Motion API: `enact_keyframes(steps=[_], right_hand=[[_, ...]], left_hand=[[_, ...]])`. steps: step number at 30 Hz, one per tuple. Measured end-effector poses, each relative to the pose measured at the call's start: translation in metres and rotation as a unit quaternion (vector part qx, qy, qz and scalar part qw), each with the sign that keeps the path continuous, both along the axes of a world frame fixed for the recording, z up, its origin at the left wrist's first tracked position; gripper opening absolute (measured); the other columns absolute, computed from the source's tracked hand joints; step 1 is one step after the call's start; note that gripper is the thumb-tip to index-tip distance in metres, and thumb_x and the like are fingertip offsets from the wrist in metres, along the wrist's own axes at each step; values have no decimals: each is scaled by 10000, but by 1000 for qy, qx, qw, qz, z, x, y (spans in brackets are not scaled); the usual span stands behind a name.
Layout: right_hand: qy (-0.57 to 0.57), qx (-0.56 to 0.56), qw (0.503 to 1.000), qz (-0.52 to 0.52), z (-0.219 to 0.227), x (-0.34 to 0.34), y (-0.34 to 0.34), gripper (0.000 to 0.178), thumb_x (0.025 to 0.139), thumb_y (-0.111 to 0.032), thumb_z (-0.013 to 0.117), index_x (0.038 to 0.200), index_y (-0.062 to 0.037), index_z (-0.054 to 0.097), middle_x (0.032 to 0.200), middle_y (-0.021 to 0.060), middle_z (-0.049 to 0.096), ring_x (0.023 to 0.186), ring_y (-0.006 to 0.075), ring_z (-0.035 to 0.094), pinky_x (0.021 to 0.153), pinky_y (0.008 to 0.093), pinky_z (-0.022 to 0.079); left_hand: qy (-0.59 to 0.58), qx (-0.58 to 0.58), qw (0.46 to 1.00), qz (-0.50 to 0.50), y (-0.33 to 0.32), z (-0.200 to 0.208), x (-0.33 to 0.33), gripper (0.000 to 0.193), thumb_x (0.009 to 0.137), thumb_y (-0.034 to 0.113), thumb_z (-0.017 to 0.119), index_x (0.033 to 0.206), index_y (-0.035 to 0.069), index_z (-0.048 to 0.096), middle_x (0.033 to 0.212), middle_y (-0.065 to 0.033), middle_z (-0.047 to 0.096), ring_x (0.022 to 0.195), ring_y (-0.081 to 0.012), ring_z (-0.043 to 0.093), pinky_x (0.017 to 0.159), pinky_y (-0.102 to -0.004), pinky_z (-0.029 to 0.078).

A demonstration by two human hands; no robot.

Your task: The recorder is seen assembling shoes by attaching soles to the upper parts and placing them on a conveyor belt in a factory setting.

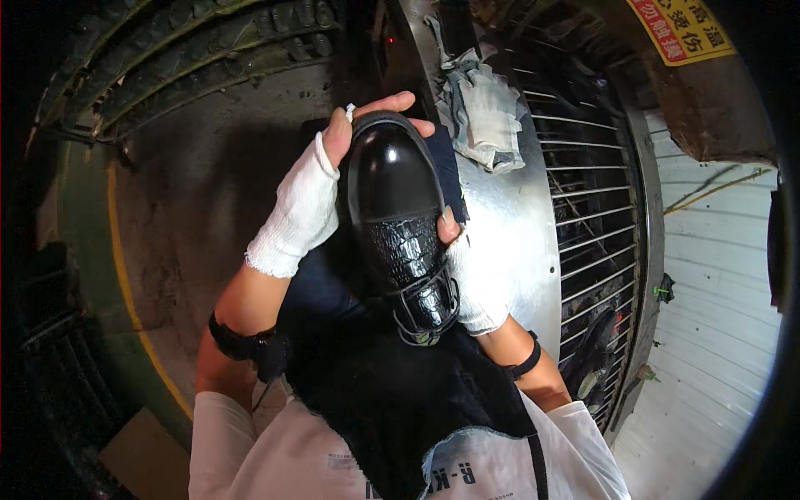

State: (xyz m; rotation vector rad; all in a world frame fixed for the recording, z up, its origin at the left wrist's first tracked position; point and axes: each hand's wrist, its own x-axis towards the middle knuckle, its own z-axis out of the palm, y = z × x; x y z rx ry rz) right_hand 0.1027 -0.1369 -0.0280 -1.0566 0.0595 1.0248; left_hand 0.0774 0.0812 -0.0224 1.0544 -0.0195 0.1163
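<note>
A glossy black leather shoe [398,179] is held up before me, its rounded toe pointing away and its textured, crocodile-like upper toward me. My left hand [305,198], in a white knit fingerless glove, grips the toe end. Its thumb lies on the near-left edge, and its fingers show beyond the toe, the rest hidden behind the shoe. On the right side, my right hand [477,279], gloved the same way, is closed around the rear half; its thumb presses on the upper's edge and its other fingers are hidden underneath. A dark apron [367,375] hangs below the shoe.
To the right stands a shiny metal worktop [521,225] with a stack of grey-white cloths [487,117] on it. Beside it runs a rack of metal bars [587,196]. A yellow warning label [683,29] is at the upper right. Dark racks [192,54] hold several items at the upper left.
</note>
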Motion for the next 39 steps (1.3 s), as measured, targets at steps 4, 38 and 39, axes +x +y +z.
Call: enact_keyframes(steps=[4, 38, 39], right_hand=[[0, -13, 1000, 21, 3, -4, -5, 691, 1019, -568, 653, 1392, 10, 593, 1197, 119, 742, 974, 190, 755, 840, 335, 636], [-438, -113, 860, 238, 44, 90, -50, 822, 647, -344, 983, 1310, 9, 650, 1140, 132, 717, 1088, 232, 680, 997, 334, 511], [-558, -107, 791, 226, 38, 86, -47, 859, 648, -355, 991, 1335, 11, 627, 1153, 163, 717, 1082, 278, 695, 978, 360, 532]], left_hand=[[-19, 129, 991, 28, -9, 18, -22, 1097, 832, 596, 828, 1603, -13, 338, 1466, -226, 603, 1293, -271, 638, 1119, -403, 505], [35, 160, 986, 40, -68, -20, -22, 802, 1038, 478, 663, 1664, 87, 349, 1532, -142, 507, 1435, -213, 440, 1224, -352, 275], [47, 159, 985, 40, -67, -17, -22, 750, 1046, 492, 637, 1615, 63, 405, 1419, -100, 537, 1334, -182, 470, 1172, -321, 316]])
